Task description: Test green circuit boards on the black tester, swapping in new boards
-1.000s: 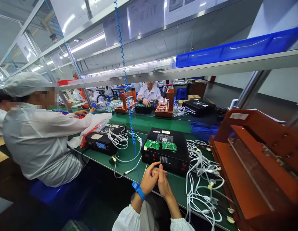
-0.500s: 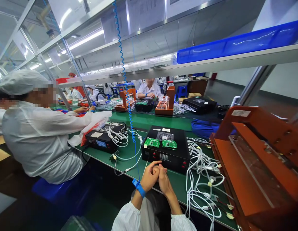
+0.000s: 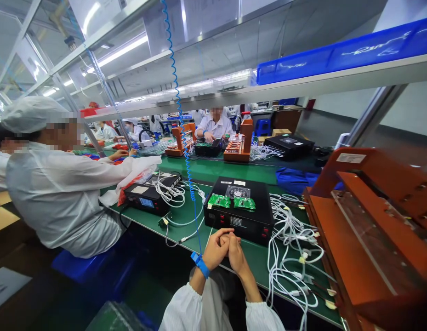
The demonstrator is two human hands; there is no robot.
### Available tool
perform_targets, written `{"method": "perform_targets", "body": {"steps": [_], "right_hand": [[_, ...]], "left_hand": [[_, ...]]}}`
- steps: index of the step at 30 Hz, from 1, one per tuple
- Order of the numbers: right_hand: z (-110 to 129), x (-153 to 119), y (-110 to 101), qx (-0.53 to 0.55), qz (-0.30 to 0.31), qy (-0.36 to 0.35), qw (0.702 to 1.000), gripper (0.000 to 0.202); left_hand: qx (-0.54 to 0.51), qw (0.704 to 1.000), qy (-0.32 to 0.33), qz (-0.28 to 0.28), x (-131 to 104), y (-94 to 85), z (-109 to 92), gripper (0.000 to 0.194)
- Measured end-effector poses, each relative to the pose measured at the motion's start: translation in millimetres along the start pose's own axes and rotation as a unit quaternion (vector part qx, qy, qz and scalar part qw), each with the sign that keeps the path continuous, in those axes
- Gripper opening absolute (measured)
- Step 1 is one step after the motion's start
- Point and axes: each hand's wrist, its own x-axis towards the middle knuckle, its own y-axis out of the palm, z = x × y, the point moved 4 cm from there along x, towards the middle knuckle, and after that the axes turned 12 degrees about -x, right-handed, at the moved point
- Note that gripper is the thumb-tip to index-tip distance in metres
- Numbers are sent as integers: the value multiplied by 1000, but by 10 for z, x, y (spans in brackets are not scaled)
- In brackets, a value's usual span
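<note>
Sitting on the green surface (image 3: 185, 225), a black box (image 3: 249, 216) lies just beyond the clasped hands. Its flat top has a round, pale-speckled grille and two white labels towards the far edge; its front carries red parts near both ends and a grid of small pale marks between them. Two green circuit boards (image 3: 219, 201) (image 3: 244, 203) rest side by side, slightly apart, on the top near the front edge, dotted with small components too fine to make out. The left hand (image 3: 215, 250), with a blue strap (image 3: 200, 265) at its wrist, has its fingers folded closed against the right hand (image 3: 236, 253), also closed; neither shows anything in its grip. White cables (image 3: 289, 230) lie tangled right of the box, between it and an orange-brown fixture (image 3: 365, 239). A blue coiled cord (image 3: 179, 105) runs down to the strap.
</note>
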Motion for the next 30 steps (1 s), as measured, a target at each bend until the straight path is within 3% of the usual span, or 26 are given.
{"method": "perform_targets", "body": {"steps": [10, 21, 30], "right_hand": [[19, -31, -2, 13, -21, 31, 999, 77], [71, -17, -6, 45, 11, 14, 999, 71], [10, 1, 8, 35, 1, 2, 999, 69]], "left_hand": [[16, 1000, -2, -3, 12, 14, -39, 39], [21, 1000, -12, -4, 12, -19, 12, 39], [22, 1000, -4, 2, 20, -12, 3, 38]]}}
